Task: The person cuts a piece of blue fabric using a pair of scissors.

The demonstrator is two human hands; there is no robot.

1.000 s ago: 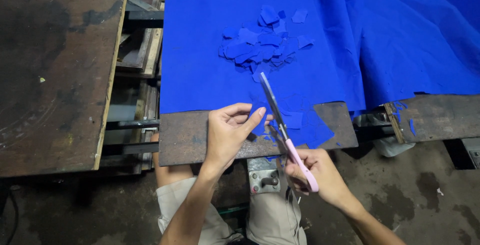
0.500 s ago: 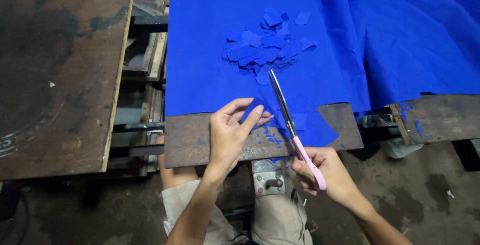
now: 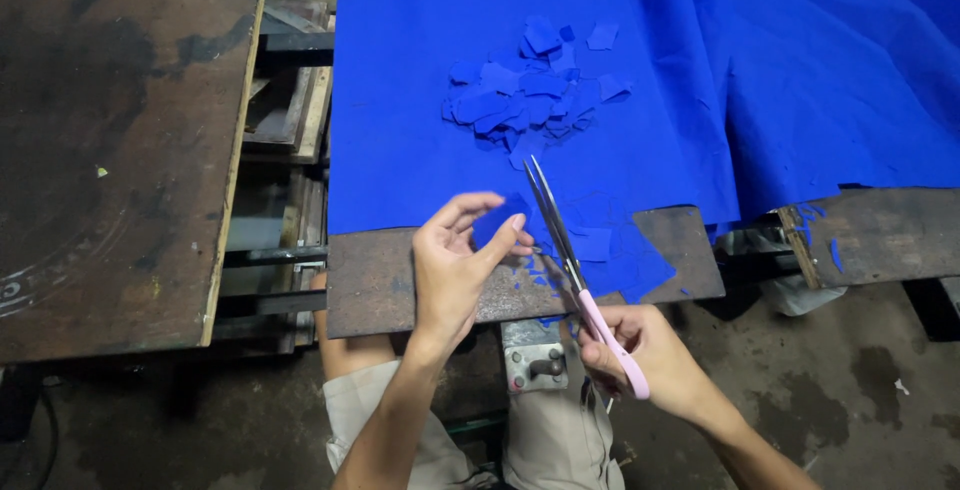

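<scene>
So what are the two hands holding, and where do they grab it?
The right hand holds the scissors by their pink handles. The left hand pinches a small blue fabric piece at its edge with its fingertips.

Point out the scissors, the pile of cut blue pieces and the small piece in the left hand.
scissors (image 3: 560,240), head view, on the blades' middle.
pile of cut blue pieces (image 3: 530,90), head view, on its centre.
small blue piece (image 3: 497,228), head view, between the left fingers.

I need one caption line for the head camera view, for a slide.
Left hand pinches a small blue fabric piece while right hand holds pink-handled scissors over blue cloth.
</scene>
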